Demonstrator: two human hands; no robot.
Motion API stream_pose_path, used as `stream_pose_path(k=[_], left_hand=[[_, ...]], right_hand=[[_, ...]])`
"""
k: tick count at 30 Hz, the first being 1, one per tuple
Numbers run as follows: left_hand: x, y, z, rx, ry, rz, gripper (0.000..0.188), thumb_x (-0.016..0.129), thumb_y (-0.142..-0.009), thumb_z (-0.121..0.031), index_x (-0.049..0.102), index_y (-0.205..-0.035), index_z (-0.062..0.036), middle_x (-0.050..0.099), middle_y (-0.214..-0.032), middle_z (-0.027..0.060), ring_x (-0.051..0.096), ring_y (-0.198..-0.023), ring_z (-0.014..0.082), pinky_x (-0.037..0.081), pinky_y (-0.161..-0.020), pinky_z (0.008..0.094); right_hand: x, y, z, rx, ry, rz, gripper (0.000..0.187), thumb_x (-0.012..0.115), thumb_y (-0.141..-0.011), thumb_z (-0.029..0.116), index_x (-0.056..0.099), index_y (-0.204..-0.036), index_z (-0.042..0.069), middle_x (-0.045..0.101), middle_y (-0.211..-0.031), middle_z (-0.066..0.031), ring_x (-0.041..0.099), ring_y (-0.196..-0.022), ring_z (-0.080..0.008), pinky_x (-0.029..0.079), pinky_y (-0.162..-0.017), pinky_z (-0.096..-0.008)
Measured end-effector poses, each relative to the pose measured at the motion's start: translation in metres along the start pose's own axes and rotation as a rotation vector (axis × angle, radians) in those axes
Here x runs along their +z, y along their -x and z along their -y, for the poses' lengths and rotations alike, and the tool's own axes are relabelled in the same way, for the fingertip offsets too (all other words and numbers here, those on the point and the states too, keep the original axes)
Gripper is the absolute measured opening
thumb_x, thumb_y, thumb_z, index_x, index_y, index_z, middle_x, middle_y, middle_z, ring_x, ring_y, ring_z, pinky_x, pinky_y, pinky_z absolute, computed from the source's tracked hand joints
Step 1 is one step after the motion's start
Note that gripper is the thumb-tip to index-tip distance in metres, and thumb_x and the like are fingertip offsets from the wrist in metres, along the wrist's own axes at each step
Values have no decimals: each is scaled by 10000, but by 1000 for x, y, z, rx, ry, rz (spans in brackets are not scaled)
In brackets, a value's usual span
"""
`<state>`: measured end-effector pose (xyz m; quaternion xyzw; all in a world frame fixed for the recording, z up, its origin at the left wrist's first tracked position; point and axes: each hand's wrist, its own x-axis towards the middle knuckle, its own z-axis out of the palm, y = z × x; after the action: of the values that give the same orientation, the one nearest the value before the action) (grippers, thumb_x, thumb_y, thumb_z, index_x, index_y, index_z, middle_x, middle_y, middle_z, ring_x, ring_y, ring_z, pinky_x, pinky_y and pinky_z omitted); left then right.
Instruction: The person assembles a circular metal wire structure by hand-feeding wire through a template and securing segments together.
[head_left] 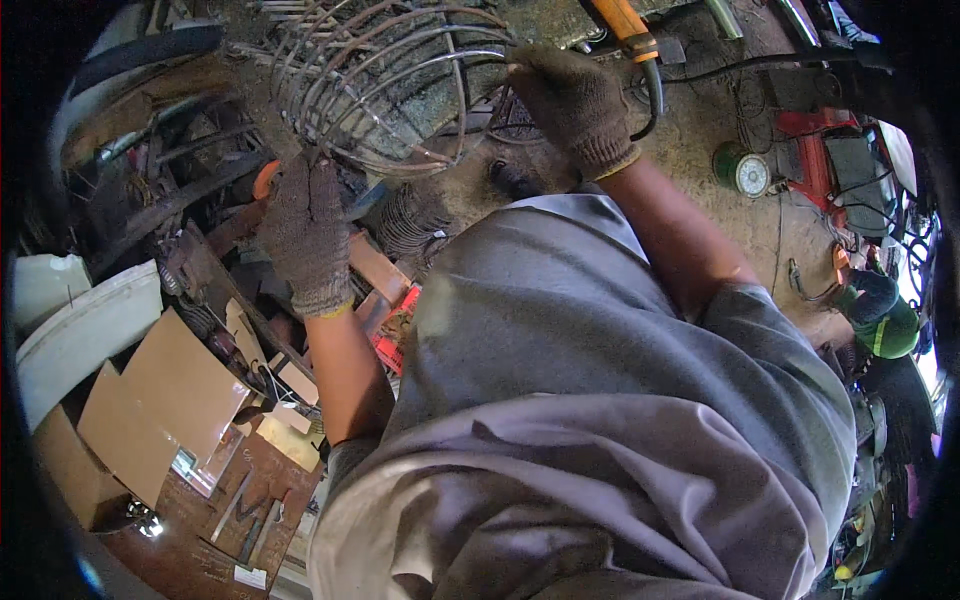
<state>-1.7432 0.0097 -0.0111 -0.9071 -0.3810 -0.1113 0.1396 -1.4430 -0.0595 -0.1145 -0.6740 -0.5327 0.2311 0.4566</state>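
A cage-like frame of curved metal rods [385,75] lies at the top, left of centre, on a dark work surface. My right hand [570,105], in a brown knitted glove, is closed on the frame's right side, where the rod ends meet its fingers. My left hand [305,230], gloved alike, is at the frame's lower left end with its fingers curled. An orange piece [265,180], perhaps a tool handle, juts out beside it; whether the hand holds it is unclear. Just beyond my right hand lies an orange tool [625,25] with a dark cable.
Scrap metal and dark bars [180,200] crowd the left, with cardboard [165,400] and a white curved panel [90,330] below. To the right on the floor stand a green-sided spool [750,175] and a red-framed machine [815,160]. A dark cable runs across the upper right.
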Motion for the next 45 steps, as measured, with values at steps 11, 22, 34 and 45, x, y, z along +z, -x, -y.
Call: stream_pose_path(k=[11, 22, 34, 45], left_hand=[[-9, -6, -22, -446, 202, 86, 260, 658, -938, -192, 691, -1146, -39, 718, -1104, 131, 707, -944, 256, 542, -820, 345], [-4, -6, -21, -314, 100, -44, 274, 648, -928, -294, 715, -1104, -94, 730, -956, 154, 701, -810, 344, 542, -725, 443], [-3, -6, -18, -241, 148, -113, 283, 688, -894, -239, 700, -1153, -125, 720, -925, 108, 690, -763, 341, 547, -693, 407], [-4, -5, -17, -320, 211, -29, 224, 672, -924, -210, 717, -1114, -100, 735, -983, 136, 717, -823, 302, 560, -758, 378]], right_hand=[[1, 0, 0, -11, -86, -46, 195, 704, -916, 212, 737, -1071, 99, 740, -945, -124, 723, -857, -206, 558, -759, -319], [4, -1, -3, 2, -76, -57, 178, 700, -905, 242, 722, -1041, 129, 711, -855, -133, 708, -784, -284, 554, -685, -372], [-2, -3, 10, 258, -2, 72, 245, 671, -915, 279, 726, -1083, 109, 727, -932, -160, 722, -862, -284, 555, -755, -366], [5, 2, 8, 276, -55, -34, 256, 705, -902, 249, 738, -1068, 57, 738, -885, -137, 713, -793, -204, 544, -737, -326]])
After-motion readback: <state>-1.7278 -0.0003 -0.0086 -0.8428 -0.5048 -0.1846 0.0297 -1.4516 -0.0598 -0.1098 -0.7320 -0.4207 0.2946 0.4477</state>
